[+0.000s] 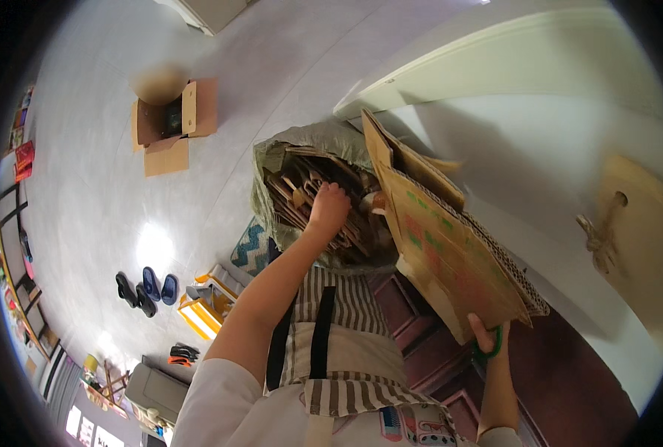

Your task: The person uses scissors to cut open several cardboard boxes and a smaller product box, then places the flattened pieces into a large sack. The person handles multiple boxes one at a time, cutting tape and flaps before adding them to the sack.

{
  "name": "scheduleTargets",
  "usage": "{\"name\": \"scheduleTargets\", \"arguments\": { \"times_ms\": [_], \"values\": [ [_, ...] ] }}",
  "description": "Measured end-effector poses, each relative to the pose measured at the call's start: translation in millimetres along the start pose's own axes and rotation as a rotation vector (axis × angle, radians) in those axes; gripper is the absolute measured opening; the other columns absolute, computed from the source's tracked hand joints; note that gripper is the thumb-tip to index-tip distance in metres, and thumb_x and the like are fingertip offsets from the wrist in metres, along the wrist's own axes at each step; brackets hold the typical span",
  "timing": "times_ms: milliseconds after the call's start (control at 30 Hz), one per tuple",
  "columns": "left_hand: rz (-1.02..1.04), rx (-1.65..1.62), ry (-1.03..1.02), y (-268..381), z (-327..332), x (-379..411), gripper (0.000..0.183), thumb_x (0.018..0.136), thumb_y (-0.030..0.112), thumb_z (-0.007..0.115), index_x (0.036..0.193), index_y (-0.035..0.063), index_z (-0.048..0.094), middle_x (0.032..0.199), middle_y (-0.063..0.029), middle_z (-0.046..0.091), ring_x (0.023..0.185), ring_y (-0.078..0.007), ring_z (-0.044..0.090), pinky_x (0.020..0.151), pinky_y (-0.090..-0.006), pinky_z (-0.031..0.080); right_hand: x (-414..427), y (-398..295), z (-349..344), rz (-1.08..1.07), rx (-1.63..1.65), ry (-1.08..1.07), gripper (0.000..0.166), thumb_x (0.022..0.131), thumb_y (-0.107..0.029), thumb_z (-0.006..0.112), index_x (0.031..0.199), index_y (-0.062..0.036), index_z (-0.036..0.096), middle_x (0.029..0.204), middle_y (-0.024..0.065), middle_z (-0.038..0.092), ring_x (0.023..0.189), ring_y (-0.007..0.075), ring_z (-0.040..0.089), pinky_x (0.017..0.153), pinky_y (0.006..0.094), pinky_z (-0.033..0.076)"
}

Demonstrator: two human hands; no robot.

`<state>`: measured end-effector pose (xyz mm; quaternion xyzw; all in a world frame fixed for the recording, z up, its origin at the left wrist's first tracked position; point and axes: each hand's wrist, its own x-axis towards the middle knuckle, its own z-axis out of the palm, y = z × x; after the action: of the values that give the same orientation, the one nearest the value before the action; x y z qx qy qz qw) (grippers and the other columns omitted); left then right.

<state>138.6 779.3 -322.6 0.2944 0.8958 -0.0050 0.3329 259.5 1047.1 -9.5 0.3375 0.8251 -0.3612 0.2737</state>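
Note:
A woven sack [261, 195] stands open before me, packed with folded cardboard pieces [287, 209] on edge. My left hand [331, 207] reaches into its mouth, curled over the cardboard; whether it grips a piece is hard to tell. At the lower right, my right hand [483, 335] grips the lower corner of a large flattened cardboard box [432, 246]. That box leans up past the sack's right side, between it and the wall, and bears red and green marks. A green band circles my right wrist.
An open cardboard box [166, 125] sits on the grey floor at upper left. Slippers [151, 285] and a yellow-and-white container [206, 313] lie left of me. A white wall [532, 151] rises on the right, with a dark red panelled door [437, 346] below. A patterned mat [250, 248] touches the sack.

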Motion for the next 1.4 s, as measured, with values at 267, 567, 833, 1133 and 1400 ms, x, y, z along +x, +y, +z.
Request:
{"name": "scheduleTargets", "arguments": {
  "times_ms": [267,567,833,1133,1400],
  "values": [
    [-0.306,-0.147,0.048,31.2,72.2,54.5,0.024,0.083,0.018,0.056,0.102,0.0094,0.068,0.102,-0.0058,0.061,0.102,-0.0246,0.052,0.087,-0.0349,0.037,67.7,27.0,30.4,-0.522,0.036,-0.125,0.046,0.079,-0.015,0.073,0.119,0.0002,0.056,0.113,0.0114,0.059,0.101,0.0219,0.055,0.082,0.0357,0.046],
    [-0.334,-0.131,-0.530,-42.2,76.4,76.1,0.049,0.090,0.028,0.054,0.137,0.0178,0.049,0.146,-0.0014,0.041,0.138,-0.0245,0.029,0.109,-0.0373,0.023,130.5,68.9,43.2,-0.376,0.180,-0.214,0.041,0.080,-0.017,0.072,0.114,0.0004,0.057,0.107,0.0074,0.058,0.095,0.0185,0.054,0.078,0.0310,0.043],
    [-0.143,-0.572,-0.424,-67.1,84.4,84.3,0.055,0.077,0.006,0.050,0.132,0.0106,0.052,0.131,-0.0168,0.051,0.119,-0.0339,0.051,0.088,-0.0415,0.048,156.3,102.6,63.3,-0.449,0.290,-0.220,0.049,0.082,-0.016,0.071,0.123,0.0028,0.052,0.120,0.0129,0.056,0.107,0.0236,0.054,0.091,0.0376,0.044],
    [-0.229,-0.717,-0.203,-75.2,111.6,82.2,0.036,0.079,0.016,0.056,0.113,0.0065,0.063,0.114,-0.0197,0.060,0.103,-0.0357,0.059,0.081,-0.0419,0.051,162.5,114.1,92.1,-0.194,0.580,-0.545,0.041,0.095,-0.031,0.049,0.115,0.0028,0.058,0.131,0.0167,0.051,0.106,0.0257,0.058,0.092,0.0385,0.046],
    [-0.321,-0.712,-0.637,-88.8,83.8,105.5,0.051,0.085,0.032,0.062,0.129,0.0081,0.050,0.133,-0.0157,0.047,0.117,-0.0323,0.050,0.091,-0.0409,0.045,172.9,129.2,79.8,-0.305,0.257,-0.366,0.038,0.082,-0.018,0.070,0.113,0.0007,0.058,0.108,0.0102,0.061,0.098,0.0213,0.058,0.084,0.0333,0.046]
  ]
}}
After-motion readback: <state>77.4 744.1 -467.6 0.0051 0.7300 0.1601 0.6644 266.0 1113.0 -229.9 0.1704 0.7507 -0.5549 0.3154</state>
